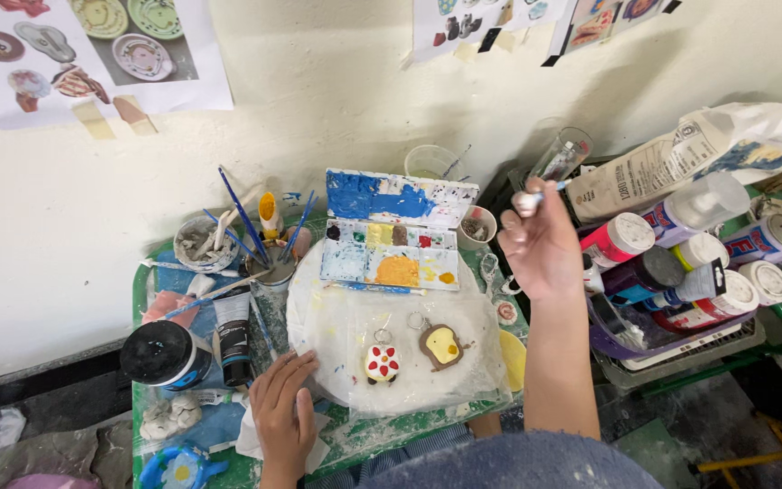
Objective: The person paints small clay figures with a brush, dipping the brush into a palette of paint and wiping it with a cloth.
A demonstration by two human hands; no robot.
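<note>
The paint palette [394, 237] looks like hard white plastic, caked with dried matt smears of blue, yellow and orange. Under the two clay keyring charms [414, 353] — both smooth and a bit glossy, with thin metal rings — there's a sheet of crinkly clear plastic film [463, 362] over a chalky white round board [305, 299]. The paint bottles [681, 244] on the right are shiny plastic with smooth caps. The black-lidded jar [157, 353] has a matt lid dusted white. The brush [536, 195] in the right hand [543, 244] has a pale glossy handle. The green tabletop [142, 290] is rough with dried splatter — the left hand [284, 412] rests on soft white tissue [248, 439].
</note>
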